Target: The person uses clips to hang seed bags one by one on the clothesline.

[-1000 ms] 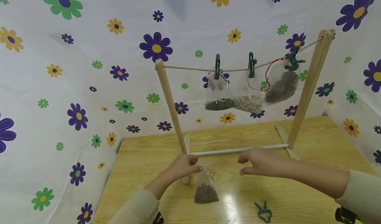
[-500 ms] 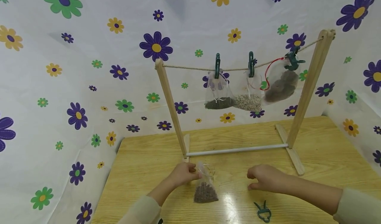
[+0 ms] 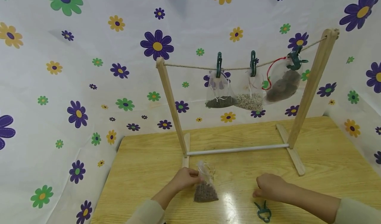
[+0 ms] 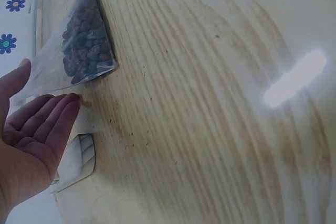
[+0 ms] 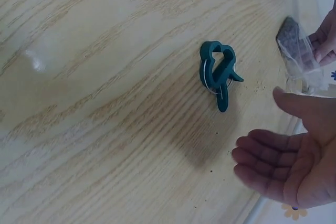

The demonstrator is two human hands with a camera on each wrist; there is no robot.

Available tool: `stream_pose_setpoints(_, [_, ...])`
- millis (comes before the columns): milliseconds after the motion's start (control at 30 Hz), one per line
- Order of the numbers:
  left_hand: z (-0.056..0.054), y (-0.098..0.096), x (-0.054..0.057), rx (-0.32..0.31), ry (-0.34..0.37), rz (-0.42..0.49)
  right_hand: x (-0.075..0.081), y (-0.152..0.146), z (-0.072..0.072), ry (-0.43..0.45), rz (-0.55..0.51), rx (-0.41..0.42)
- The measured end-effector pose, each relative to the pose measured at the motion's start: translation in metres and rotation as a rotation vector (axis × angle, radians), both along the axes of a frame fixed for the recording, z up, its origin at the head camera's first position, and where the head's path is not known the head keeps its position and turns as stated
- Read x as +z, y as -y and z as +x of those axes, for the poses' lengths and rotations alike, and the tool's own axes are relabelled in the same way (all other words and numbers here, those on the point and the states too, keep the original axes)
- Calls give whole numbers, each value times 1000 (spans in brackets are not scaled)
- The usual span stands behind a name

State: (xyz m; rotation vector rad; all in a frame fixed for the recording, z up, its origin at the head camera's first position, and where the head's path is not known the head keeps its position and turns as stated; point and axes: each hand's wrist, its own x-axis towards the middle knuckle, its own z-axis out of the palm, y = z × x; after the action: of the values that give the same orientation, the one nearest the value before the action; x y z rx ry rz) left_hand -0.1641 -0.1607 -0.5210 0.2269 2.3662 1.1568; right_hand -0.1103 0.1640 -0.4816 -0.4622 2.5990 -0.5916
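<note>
On the table, a small sheer bag of dark brown pellets [image 3: 206,192] stands at the left, its gathered top and drawstring loop upward. My left hand [image 3: 187,178] is right beside it, fingertips overlapping its edge in the head view. In the left wrist view, the fingers of that hand [image 4: 39,129] are fairly straight and the thumb is spread apart. A green plastic clip [image 3: 264,212] with a wire ring lies near the front. Just above and behind it hovers my right hand [image 3: 272,187], its fingers loosely curved and thumb apart, holding nothing in the right wrist view [image 5: 294,156].
Behind the hands stands a wooden frame [image 3: 312,82] with a cord [image 3: 190,67] and a white bottom bar [image 3: 238,150]. Three sheer bags hang from it by green clips: dark green contents [image 3: 221,101], pale grains [image 3: 249,101], brown slices [image 3: 284,85]. Flowered sheeting [image 3: 134,85] surrounds the table.
My right hand has come down and nearer, from by the white bar to just above the loose clip. My left hand has slid lower along the bag, which stays in place.
</note>
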Motion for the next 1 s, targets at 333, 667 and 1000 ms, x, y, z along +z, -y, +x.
stream_pose_setpoints(333, [4,-8,-9,69,34,100,-11,1,7,140,157,-64])
stream_pose_setpoints(667, [7,-13,-17,95,57,138,-18,8,12,161,228,15])
stream_pose_setpoints(1000, [9,-13,-25,122,-1,203,-23,11,9,146,207,-53])
